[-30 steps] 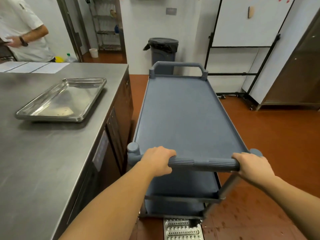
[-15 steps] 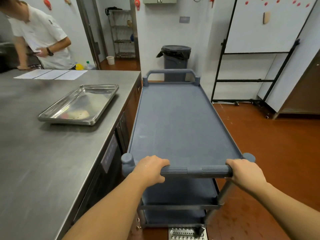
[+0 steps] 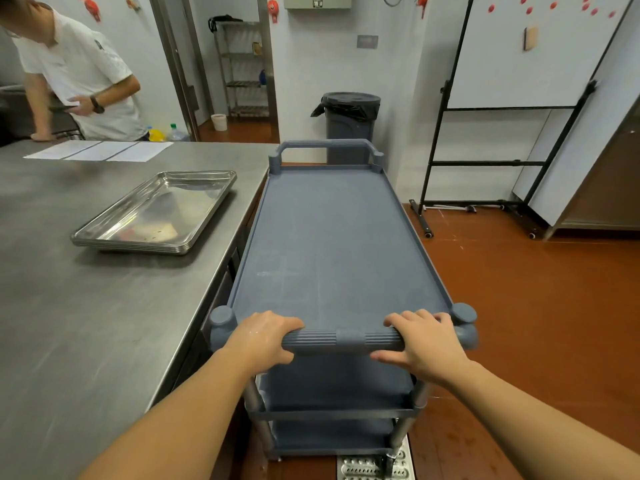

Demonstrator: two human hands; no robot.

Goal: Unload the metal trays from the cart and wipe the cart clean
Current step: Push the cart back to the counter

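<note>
A grey-blue plastic cart [image 3: 332,244] stands straight ahead beside the steel counter, with nothing on its top shelf. My left hand [image 3: 263,337] grips the near handle bar at its left end. My right hand [image 3: 424,344] lies over the bar's right end, fingers draped across the top and the thumb held off beneath. A stack of shiny metal trays [image 3: 156,213] rests on the steel counter [image 3: 86,323] to the left of the cart. Two lower cart shelves show beneath the handle, partly hidden.
A person in a white shirt [image 3: 76,74] leans on the counter's far end near sheets of paper [image 3: 100,150]. A grey bin [image 3: 349,123] stands behind the cart. A wheeled whiteboard [image 3: 519,98] is at the right. A floor drain grate [image 3: 374,467] lies under the cart.
The cart has swung into line with the counter and the view has risen. My right hand has loosened from a full grip, with its fingers now laid over the bar.
</note>
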